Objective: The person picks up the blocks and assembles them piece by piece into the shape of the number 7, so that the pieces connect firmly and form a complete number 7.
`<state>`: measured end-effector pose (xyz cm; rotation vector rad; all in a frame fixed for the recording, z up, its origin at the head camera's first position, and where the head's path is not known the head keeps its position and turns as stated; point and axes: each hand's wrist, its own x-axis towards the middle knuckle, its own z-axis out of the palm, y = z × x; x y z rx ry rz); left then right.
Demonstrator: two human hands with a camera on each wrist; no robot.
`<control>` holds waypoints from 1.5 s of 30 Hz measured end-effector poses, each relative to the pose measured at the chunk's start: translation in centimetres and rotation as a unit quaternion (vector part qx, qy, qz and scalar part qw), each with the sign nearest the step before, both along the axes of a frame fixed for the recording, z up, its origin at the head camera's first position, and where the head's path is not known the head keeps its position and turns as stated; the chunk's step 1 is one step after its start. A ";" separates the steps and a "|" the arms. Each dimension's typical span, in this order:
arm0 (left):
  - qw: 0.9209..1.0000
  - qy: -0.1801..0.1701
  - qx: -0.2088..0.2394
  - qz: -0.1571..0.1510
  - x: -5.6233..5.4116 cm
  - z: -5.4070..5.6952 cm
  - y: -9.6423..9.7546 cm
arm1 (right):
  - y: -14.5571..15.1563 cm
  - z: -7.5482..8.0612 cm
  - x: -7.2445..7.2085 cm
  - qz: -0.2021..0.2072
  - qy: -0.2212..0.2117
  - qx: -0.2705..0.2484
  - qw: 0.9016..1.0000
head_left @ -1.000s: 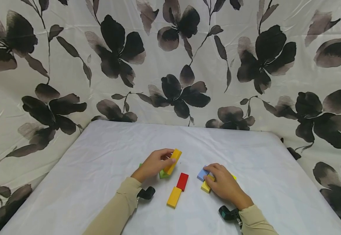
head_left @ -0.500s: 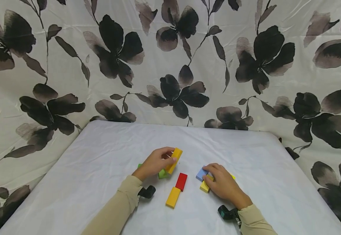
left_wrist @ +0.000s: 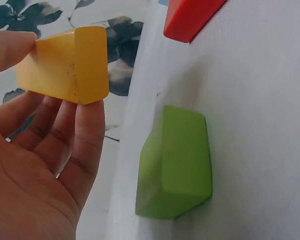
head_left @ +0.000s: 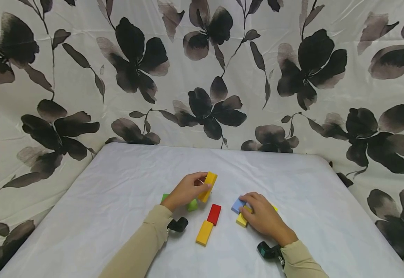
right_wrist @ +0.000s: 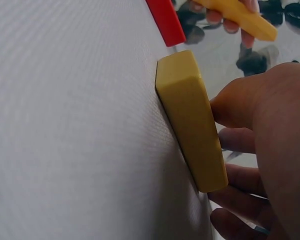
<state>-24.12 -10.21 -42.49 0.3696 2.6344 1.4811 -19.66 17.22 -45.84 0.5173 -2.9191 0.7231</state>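
My left hand (head_left: 187,189) pinches a yellow-orange block (head_left: 211,179) between thumb and fingers, raised over the sheet and tilted. In the left wrist view, a green block (left_wrist: 185,155) lies below the held one. My right hand (head_left: 262,212) rests at a yellow block (head_left: 241,220) and a blue block (head_left: 237,205), fingers loosely bent. The right wrist view has the thumb at the yellow block's upper side, with the other fingers behind it. Between the hands, a red block (head_left: 214,214) lies end to end with another yellow-orange block (head_left: 204,234).
Part of another green block (head_left: 165,197) shows behind the left wrist. A bright yellow piece (head_left: 275,208) peeks out behind the right hand, mostly hidden. The white sheet (head_left: 275,173) covers the table, and a flowered cloth (head_left: 174,85) hangs behind it.
My left hand has risen slightly and shifted a little to the right with its yellow-orange block. The right hand and the blocks on the sheet keep their places.
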 end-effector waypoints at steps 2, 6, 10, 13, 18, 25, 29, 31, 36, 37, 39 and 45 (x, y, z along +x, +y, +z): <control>1.000 -0.001 0.003 0.005 -0.1 -0.1 0.2 | 0.0 0.0 0.0 0.001 0.003 0.001 1.000; 1.000 -0.007 0.004 0.018 -0.2 -0.5 0.5 | -0.1 0.0 0.1 -0.001 0.000 -0.001 1.000; 1.000 -0.009 -0.001 0.027 -0.3 -0.8 0.7 | -0.2 0.0 0.2 -0.003 -0.010 0.000 1.000; 1.000 -0.008 -0.002 0.027 -0.4 -0.9 0.8 | -0.1 0.0 0.2 -0.002 -0.009 0.002 1.000; 1.000 0.003 0.001 0.010 -0.7 -0.8 1.1 | 0.0 0.0 0.1 -0.001 -0.001 0.006 1.000; 1.000 0.003 0.005 -0.007 -1.0 -0.9 1.6 | -0.1 0.1 0.1 -0.008 -0.015 0.004 1.000; 1.000 -0.014 -0.008 -0.002 -1.1 -0.9 2.0 | -0.1 0.1 0.2 -0.007 -0.011 0.004 1.000; 1.000 -0.020 -0.013 -0.002 -1.2 -0.9 2.2 | -0.1 0.0 0.2 -0.005 -0.006 0.004 1.000; 0.999 -0.027 -0.021 -0.009 -1.6 -0.8 2.5 | 0.0 0.0 0.0 -0.003 -0.001 0.003 1.000; 0.999 -0.029 -0.021 -0.010 -1.7 -0.8 2.6 | 0.0 0.0 0.0 -0.003 -0.001 0.004 1.000; 0.999 -0.029 -0.021 -0.013 -1.7 -0.8 2.6 | 0.0 0.0 -0.1 -0.004 -0.001 0.004 1.000; 0.999 -0.030 -0.020 -0.014 -2.0 -1.0 2.8 | -0.1 0.0 0.0 -0.003 0.000 0.000 1.000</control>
